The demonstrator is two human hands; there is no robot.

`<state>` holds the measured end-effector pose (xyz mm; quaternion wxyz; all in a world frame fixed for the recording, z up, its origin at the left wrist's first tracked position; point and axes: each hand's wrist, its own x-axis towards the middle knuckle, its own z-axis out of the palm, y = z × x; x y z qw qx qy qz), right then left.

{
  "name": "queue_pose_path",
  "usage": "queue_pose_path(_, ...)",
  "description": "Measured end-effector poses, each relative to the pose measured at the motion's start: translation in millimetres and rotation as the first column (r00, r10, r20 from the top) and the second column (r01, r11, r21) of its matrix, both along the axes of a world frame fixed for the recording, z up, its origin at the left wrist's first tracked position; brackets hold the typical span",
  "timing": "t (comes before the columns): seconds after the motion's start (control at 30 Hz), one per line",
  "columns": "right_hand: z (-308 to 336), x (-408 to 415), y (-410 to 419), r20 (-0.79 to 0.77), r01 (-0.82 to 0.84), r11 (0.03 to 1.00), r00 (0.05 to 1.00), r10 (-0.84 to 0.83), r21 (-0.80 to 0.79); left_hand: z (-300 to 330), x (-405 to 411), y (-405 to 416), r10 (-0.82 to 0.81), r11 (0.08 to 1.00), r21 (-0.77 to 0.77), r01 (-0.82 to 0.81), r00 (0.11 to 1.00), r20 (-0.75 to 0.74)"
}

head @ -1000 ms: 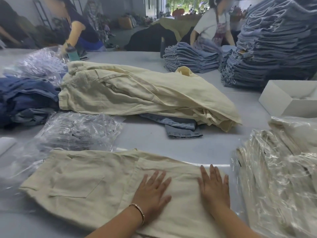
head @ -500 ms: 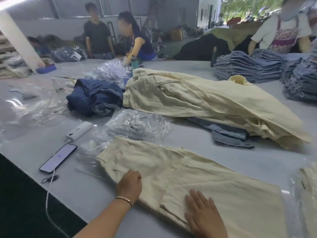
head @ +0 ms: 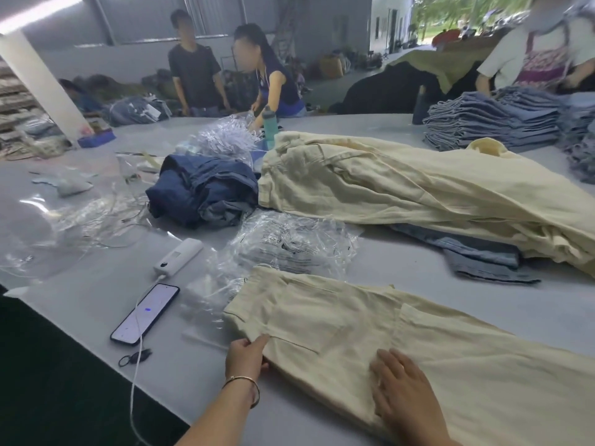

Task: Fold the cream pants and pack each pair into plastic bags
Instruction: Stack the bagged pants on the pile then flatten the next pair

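Cream cotton pants (head: 370, 329), partly folded, lie flat along the near edge of the grey worktable (head: 96, 291), waistband to the left. The left hand (head: 246, 357) pinches the near waistband corner between thumb and curled fingers. The right hand (head: 402, 384) lies palm-down on the cloth with straight, spread fingers, pressing and holding nothing. A heap of crumpled clear plastic bags (head: 289, 243) sits just beyond the waistband, touching it. An unfolded pile of cream pants (head: 402, 188) lies farther back, well apart.

Judged step: the fold is being squared before bagging.

Risks from this position:
- The pressing hand is near the table edge. If pressure lifts while the corner is pulled, the layers may shift and the fold may skew.
- The near hem is close to the edge; a pull toward the body could drag cloth over it.
- The black smartphone (head: 145, 313) and its white cable (head: 136, 365) lie just beside the left hand; a sweeping motion could snag the cable.
- Loose bags touching the waistband may be caught inside the fold.
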<state>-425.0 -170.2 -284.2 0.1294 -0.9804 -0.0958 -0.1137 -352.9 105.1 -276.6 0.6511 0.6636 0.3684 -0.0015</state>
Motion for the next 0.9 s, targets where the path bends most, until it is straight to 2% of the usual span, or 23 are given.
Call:
queue_pose_path(0.1,-7,2,0,0.171,-0.023,0.999,0.985,0.018,0.029,5,10,-3,0.016,0.991,-0.133,-0.017,1.0,-0.007)
queue_pose_path(0.17,-10,3,3,0.23,-0.058,0.998,0.972,0.052,0.02,11,18,3,0.044,0.97,-0.24,-0.042,0.999,0.005)
queue_pose_path(0.3,-11,3,7,0.24,-0.028,0.999,0.971,0.017,0.04,26,29,16,-0.033,0.896,-0.444,0.02,0.999,-0.022)
queue_pose_path(0.37,-14,4,5,0.26,0.002,0.999,0.965,-0.013,0.044,29,33,18,-0.052,0.889,-0.456,0.039,0.999,-0.017)
queue_pose_path(0.47,-9,5,7,0.212,-0.001,0.999,0.977,-0.007,0.035,38,36,13,-0.063,0.906,-0.419,0.057,0.998,-0.001)
queue_pose_path(0.57,2,2,4,0.164,-0.027,0.996,0.986,0.012,0.089,50,37,7,-0.017,0.853,-0.52,0.052,0.997,0.072)
queue_pose_path(0.67,9,-7,-10,-0.051,0.097,0.935,0.995,-0.085,0.34,69,36,0,0.048,0.824,-0.557,0.105,0.966,0.252)
queue_pose_path(0.7,8,-12,-15,-0.081,0.164,0.886,0.986,-0.143,0.434,78,33,-4,0.067,0.821,-0.553,0.14,0.939,0.337)
queue_pose_path(0.77,12,-24,-25,-0.156,0.326,0.702,0.942,-0.296,0.633,96,23,-19,0.054,0.819,-0.515,0.254,0.859,0.508)
queue_pose_path(0.83,24,-32,-39,-0.259,0.426,0.451,0.886,-0.385,0.785,114,6,-44,-0.082,0.842,-0.362,0.401,0.757,0.648)
queue_pose_path(0.9,41,-38,-57,-0.36,0.449,0.181,0.853,-0.377,0.875,130,-12,-77,-0.277,0.828,-0.129,0.546,0.598,0.752)
